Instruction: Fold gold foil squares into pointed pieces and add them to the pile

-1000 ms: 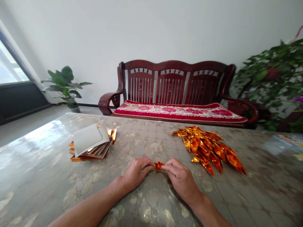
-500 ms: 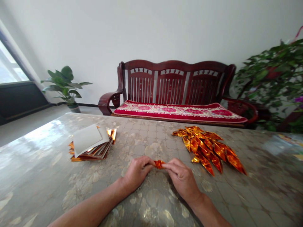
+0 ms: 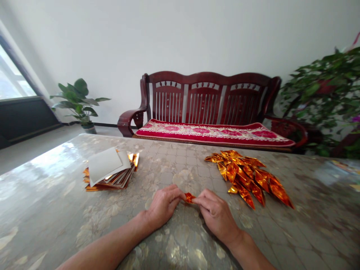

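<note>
Between my hands is a small piece of shiny orange-gold foil paper (image 3: 189, 197), pinched at both ends so that only its middle shows. My left hand (image 3: 165, 204) has its fingers closed on the left end. The right end sits between the thumb and fingers of my right hand (image 3: 215, 212). To the right lies a pile of folded foil paper pieces (image 3: 244, 174) with pointed ends. A loose stack of foil paper sheets (image 3: 108, 168), pale side up on top, rests on the left.
The table (image 3: 157, 157) has a glossy, patterned cover. A clear plastic bag (image 3: 334, 172) lies at its right side. Beyond the far edge stands a dark red wooden bench (image 3: 208, 101) with a floral cushion. Potted plants stand left (image 3: 81, 101) and right (image 3: 323, 90).
Both hands still hold the foil paper in nearly the same place. Slightly less of it shows between my fingers, and my fingers have shifted a little.
</note>
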Tool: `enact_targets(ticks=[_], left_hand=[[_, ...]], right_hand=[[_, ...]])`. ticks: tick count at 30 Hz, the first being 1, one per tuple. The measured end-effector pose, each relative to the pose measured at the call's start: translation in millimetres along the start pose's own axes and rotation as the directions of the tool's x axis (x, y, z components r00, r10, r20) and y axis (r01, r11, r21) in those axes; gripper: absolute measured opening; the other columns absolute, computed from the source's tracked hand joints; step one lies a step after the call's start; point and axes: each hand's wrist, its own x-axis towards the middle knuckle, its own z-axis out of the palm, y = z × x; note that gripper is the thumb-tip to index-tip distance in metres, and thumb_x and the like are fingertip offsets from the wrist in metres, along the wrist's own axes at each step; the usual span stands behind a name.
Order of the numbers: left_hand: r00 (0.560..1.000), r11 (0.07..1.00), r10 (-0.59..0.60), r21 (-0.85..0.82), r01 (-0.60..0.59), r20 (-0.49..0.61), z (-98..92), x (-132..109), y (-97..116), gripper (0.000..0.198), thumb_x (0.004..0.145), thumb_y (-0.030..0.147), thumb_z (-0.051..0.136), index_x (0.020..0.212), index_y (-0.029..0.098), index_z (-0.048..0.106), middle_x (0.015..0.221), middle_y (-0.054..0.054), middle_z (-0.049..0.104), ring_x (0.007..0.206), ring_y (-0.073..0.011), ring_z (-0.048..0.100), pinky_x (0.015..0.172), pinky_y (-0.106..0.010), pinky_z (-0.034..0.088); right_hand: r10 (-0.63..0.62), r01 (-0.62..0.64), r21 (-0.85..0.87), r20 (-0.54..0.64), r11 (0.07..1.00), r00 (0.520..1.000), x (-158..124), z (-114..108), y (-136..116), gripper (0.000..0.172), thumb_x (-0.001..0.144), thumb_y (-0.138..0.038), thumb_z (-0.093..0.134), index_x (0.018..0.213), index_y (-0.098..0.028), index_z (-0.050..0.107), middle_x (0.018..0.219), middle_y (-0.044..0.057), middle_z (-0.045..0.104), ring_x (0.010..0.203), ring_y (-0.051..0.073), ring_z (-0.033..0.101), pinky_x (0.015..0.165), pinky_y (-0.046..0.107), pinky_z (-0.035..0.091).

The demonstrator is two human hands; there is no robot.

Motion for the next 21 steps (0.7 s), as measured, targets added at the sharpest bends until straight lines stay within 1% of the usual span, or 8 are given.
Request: enact_targets(ticks=[7,12,16,21], left_hand=[[1.0,1.0,-0.012,0.013,0.012,-0.009,3.4,0.4,-0.5,0.025,0.085,0.006,0.052,0.086,0.022,0.071,0.083,0.0,0.066,0.079,-0.0133,0.063,0.072,-0.021,0.044],[0.999,0.999,-0.031,-0.013,0.031,-0.029,0.9,2.4,0.6,0.021,0.085,0.01,0.055,0.087,0.023,0.071,0.084,0.001,0.069,0.08,-0.0132,0.065,0.074,-0.021,0.046],[1.0,0.999,-0.025,-0.044,0.024,-0.016,-0.8,3.3,0.4,0.019,0.086,0.011,0.057,0.088,0.023,0.071,0.086,0.002,0.071,0.082,-0.0128,0.066,0.076,-0.021,0.047],[0.999,0.998,-0.048,-0.05,0.047,-0.013,-0.2,3.8,-0.6,0.018,0.086,0.011,0.058,0.09,0.023,0.071,0.087,0.003,0.073,0.083,-0.0129,0.067,0.078,-0.021,0.047]], right_hand=[[0.023,-0.023,-0.028,-0.001,0.999,1.0,1.6,-2.2,-1.9,0.032,0.091,-0.01,0.049,0.097,-0.026,0.076,0.075,0.002,0.06,0.071,0.014,0.06,0.064,0.021,0.043],[0.054,-0.054,-0.026,0.003,0.998,0.999,1.1,-3.7,-1.9,0.033,0.09,-0.011,0.049,0.1,-0.026,0.076,0.076,0.002,0.06,0.073,0.014,0.06,0.065,0.021,0.044],[0.064,-0.063,-0.017,0.002,0.998,0.998,0.6,-3.7,-0.9,0.033,0.09,-0.012,0.049,0.1,-0.027,0.076,0.075,0.002,0.06,0.072,0.014,0.06,0.064,0.021,0.045],[0.068,-0.068,0.006,-0.006,0.998,0.998,1.8,-3.3,-1.2,0.033,0.09,-0.013,0.05,0.101,-0.027,0.077,0.076,0.002,0.061,0.072,0.014,0.061,0.065,0.021,0.045]])
